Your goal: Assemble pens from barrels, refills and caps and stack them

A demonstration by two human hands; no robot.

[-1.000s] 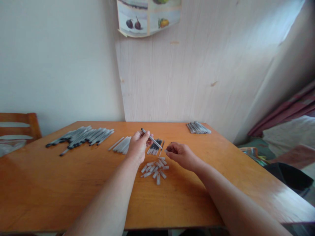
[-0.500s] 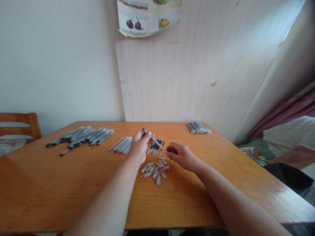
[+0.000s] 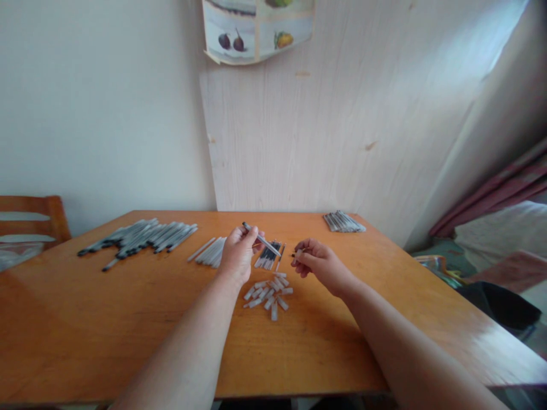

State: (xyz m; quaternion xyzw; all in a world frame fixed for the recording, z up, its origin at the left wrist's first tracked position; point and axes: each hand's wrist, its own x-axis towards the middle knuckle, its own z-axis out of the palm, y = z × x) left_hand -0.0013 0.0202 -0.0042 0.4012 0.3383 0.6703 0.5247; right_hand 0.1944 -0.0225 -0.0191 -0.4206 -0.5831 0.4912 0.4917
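Wooden tabletop below, left grip pinches slim translucent pen, right grip pale cap.

Looks onto a plain pale wall at left, then onto a whitish wood-grain panel dotted with brownish patches. Shows, up top, the lower part of a sheet of fruit pictures (one bottom corner curled). Takes in an orange-brown wooden table, glossy with light near its right edge, and beyond its left side a wooden chair. Gives way at right to a reddish curtain, pale cloth and a black container. Brightens toward the upper right.
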